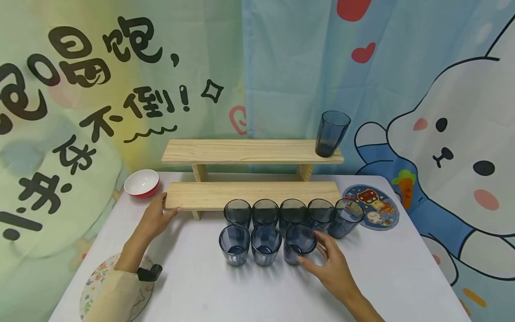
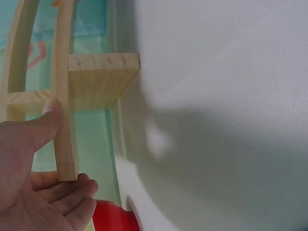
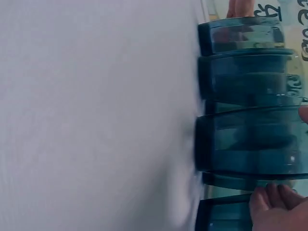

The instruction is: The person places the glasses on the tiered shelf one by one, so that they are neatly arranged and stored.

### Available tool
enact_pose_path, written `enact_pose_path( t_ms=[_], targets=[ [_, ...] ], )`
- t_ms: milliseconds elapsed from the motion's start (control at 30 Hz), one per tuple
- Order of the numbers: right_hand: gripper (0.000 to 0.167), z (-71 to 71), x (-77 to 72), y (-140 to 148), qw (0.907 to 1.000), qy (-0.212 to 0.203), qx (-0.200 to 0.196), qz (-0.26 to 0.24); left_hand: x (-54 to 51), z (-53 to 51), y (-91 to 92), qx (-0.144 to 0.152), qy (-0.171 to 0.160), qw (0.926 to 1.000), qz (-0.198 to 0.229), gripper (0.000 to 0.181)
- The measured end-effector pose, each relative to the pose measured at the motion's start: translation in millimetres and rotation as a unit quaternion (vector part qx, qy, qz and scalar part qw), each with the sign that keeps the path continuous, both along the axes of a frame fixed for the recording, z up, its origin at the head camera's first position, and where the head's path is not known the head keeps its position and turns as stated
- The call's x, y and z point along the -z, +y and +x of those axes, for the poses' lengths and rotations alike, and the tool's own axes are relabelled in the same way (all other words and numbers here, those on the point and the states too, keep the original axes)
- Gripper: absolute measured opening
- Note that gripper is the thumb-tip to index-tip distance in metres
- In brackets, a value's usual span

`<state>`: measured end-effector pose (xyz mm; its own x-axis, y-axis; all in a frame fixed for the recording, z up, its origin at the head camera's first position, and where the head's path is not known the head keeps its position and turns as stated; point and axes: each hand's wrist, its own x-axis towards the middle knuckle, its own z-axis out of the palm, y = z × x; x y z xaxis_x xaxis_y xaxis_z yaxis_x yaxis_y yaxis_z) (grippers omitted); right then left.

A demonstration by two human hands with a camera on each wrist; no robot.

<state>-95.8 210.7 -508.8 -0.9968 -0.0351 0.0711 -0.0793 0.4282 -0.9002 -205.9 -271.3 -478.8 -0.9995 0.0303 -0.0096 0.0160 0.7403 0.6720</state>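
My left hand (image 1: 154, 219) pinches the left end of the lower board of a two-tier wooden stand (image 1: 241, 193). In the left wrist view, the thumb (image 2: 43, 127) lies on one face of the board and the fingers are at its end. With thumb and fingers around its sides, my right hand (image 1: 331, 270) holds a blue-tinted drinking glass (image 1: 299, 243), the rightmost of three in the front row. That glass (image 3: 255, 144) appears upright near the table surface. Behind stands a row of several similar glasses (image 1: 265, 212), in front of the lower board.
One more glass (image 1: 331, 134) stands on the right end of the upper board (image 1: 241, 151). A red bowl with white inside (image 1: 142, 183) sits left of the stand. Round mats lie at the right (image 1: 372, 208) and under the left forearm (image 1: 96, 286). A printed curtain (image 1: 281, 67) hangs behind.
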Motion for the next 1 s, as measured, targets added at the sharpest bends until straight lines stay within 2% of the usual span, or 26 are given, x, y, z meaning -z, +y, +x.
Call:
enact_pose_path(
  t_ms=[133, 400, 833, 1000],
  targets=[
    [0.085, -5.3, 7.7, -3, 0.9995, -0.016, -0.019, -0.02, -0.7, 0.6, 0.2, 0.0, -0.003, 1.0, 0.004, 0.076],
    [0.084, -11.6, 17.1, -7, 0.9966, 0.0, -0.036, -0.074, -1.2, 1.3, 0.7, 0.001, -0.004, 1.0, 0.009, 0.077],
    [0.082, -13.4, 19.7, -8, 0.9941, 0.021, -0.038, -0.099, 1.4, 2.1, -1.1, -0.001, 0.003, 0.9999, 0.011, 0.076],
    [0.08, -12.6, 18.6, -8, 0.995, 0.021, -0.029, -0.093, 1.6, 1.3, -0.9, -0.001, 0.004, 0.9999, 0.011, 0.076]
  ],
)
